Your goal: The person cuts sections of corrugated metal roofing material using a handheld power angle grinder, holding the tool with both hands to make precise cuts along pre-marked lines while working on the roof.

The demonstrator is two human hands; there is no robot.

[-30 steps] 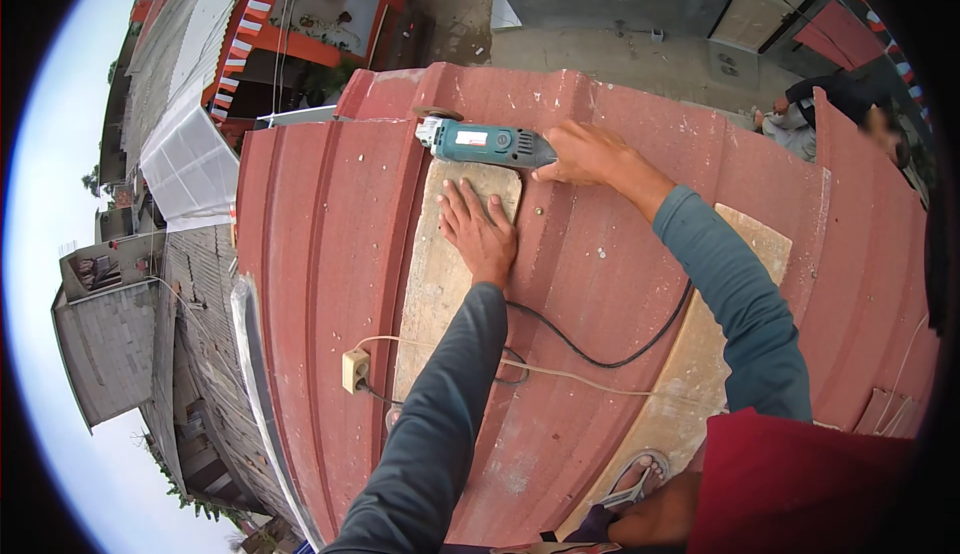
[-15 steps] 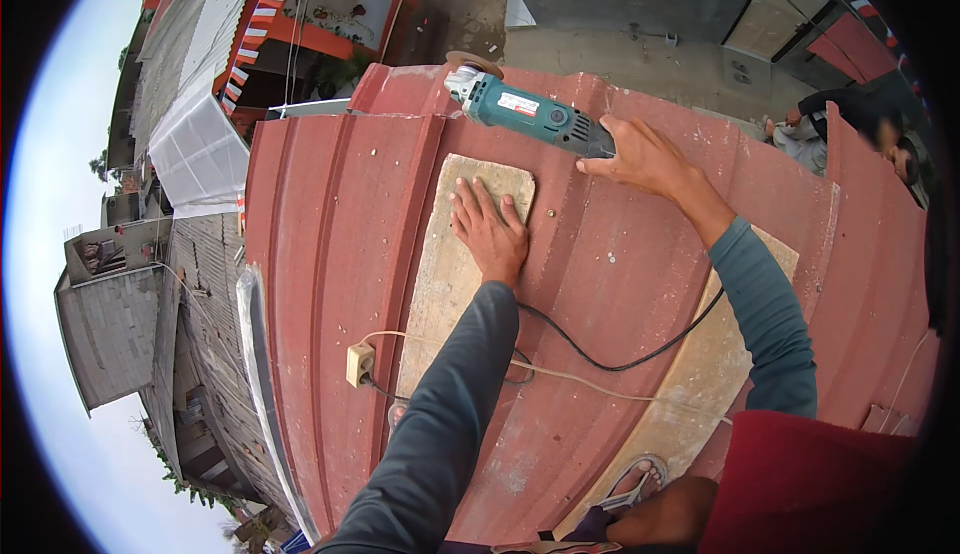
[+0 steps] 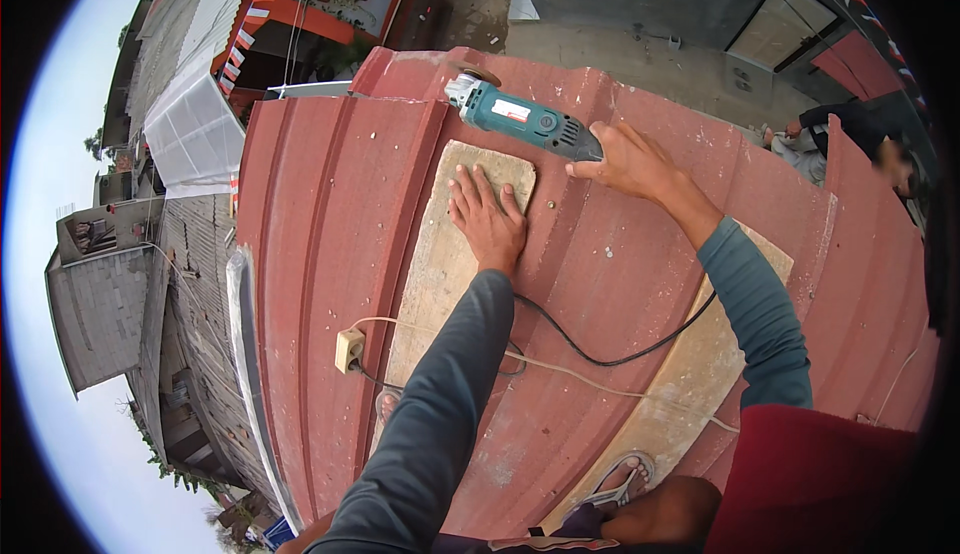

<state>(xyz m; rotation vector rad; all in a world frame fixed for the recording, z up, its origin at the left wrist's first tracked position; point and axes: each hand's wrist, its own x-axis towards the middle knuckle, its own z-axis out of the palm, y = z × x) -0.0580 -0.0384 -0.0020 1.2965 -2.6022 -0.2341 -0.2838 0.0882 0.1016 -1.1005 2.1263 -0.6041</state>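
My right hand (image 3: 632,162) is wrapped round the dark rear end of a teal angle grinder (image 3: 520,119). The tool points left, and its brownish disc (image 3: 474,66) sits at the far edge of the red ribbed metal roof (image 3: 590,284). Fingers spread, my left hand (image 3: 488,218) lies flat on the far end of a worn wooden board (image 3: 432,284). A black cord (image 3: 585,356) runs in a loop across the roof between my forearms. Whether the disc is spinning, I cannot tell.
A cream socket block (image 3: 350,350) with a plug in it lies left of my left forearm, its pale cable crossing the roof. One sandaled foot (image 3: 622,478) stands on a second board (image 3: 725,339). Beyond the roof edge is a drop to a yard, where a person (image 3: 850,139) sits at right.
The view has shifted slightly. My right hand and the grinder keep nearly the same place at the roof's far edge, and my left hand stays flat on the board.
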